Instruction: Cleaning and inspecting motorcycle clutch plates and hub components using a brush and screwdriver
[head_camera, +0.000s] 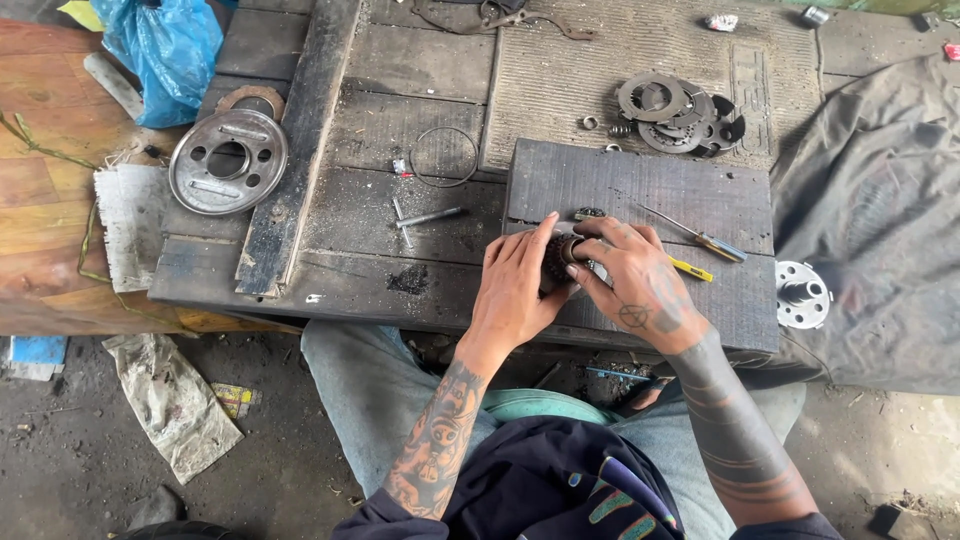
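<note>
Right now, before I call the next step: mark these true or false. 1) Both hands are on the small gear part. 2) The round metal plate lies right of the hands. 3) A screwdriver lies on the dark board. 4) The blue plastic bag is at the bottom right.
1) True: the left hand and right hand both grip the toothed gear part.
2) False: the round metal plate lies far left of the hands.
3) True: the screwdriver rests on the dark board.
4) False: the blue plastic bag is at the top left.
</note>
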